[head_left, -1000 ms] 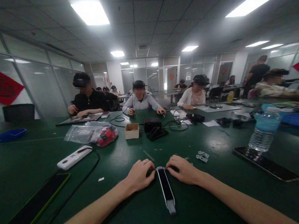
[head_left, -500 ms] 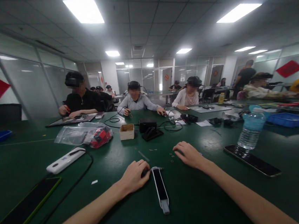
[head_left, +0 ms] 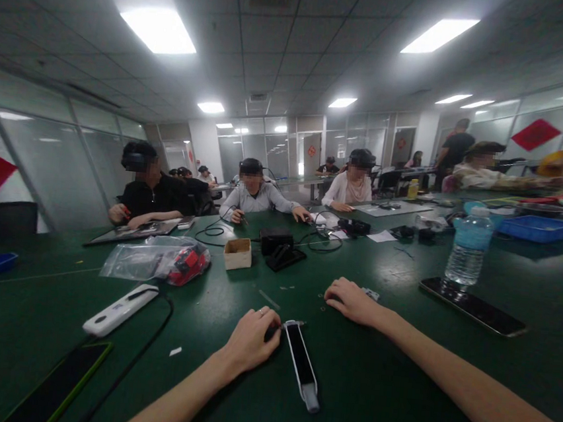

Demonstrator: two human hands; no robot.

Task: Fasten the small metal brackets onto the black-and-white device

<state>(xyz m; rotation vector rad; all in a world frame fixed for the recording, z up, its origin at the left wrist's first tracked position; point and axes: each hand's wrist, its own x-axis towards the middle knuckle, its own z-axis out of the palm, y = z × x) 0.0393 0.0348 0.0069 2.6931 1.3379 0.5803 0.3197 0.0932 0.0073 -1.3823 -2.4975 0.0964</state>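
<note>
My left hand (head_left: 254, 338) rests on the green table with its fingers curled and a ring on one finger. Its fingertips and thumb close at the upper end of a slim device (head_left: 301, 359) with a black face and white frame; whatever they may grip there is hidden. To the right, my right hand (head_left: 352, 302) lies on the table, fingers bent down and together, their tips out of sight. Tiny rings (head_left: 322, 308) lie just left of those fingers. A small shiny packet (head_left: 370, 294) shows behind this hand.
A water bottle (head_left: 469, 249) and a phone (head_left: 471, 305) are at right. At left are a white power strip (head_left: 120, 311), a green-edged phone (head_left: 63, 382) and a plastic bag (head_left: 157, 259). A small box (head_left: 238, 254) stands ahead. Co-workers sit across the table.
The view has tilted up slightly. My right hand's fingers have drawn in more, and more of the packet behind it shows. My left hand has hardly moved.
</note>
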